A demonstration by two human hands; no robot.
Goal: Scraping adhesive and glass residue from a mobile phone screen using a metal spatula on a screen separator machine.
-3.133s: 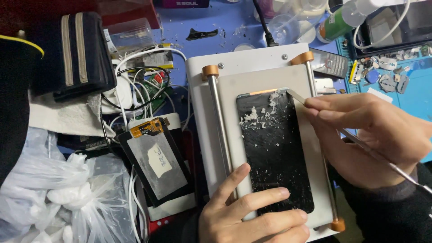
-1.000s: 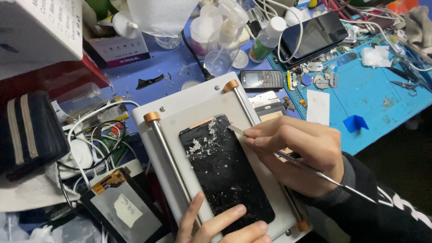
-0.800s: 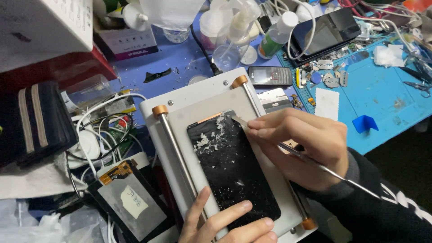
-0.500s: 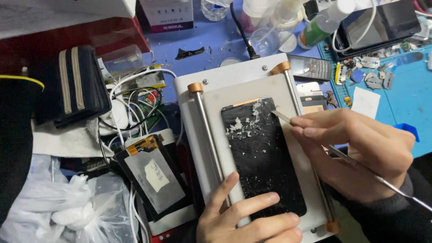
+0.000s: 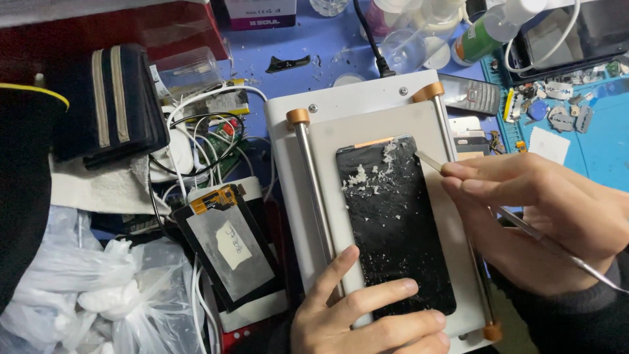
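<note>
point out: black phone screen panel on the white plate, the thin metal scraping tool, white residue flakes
black rectangular phone screen panel (image 5: 393, 229), head view, bare middle of the glass
thin metal scraping tool (image 5: 429, 161), head view, flat tip past the fingers
white crumbly residue flakes (image 5: 357, 178), head view, clump near the panel's top

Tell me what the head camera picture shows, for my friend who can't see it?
A black phone screen panel dotted with white crumbs lies on a white heating plate. The left hand presses fingers on its near end, while the right hand holds a thin metal tool at its top right edge. Tangled cables, another screen part and plastic bags clutter the left.
</note>
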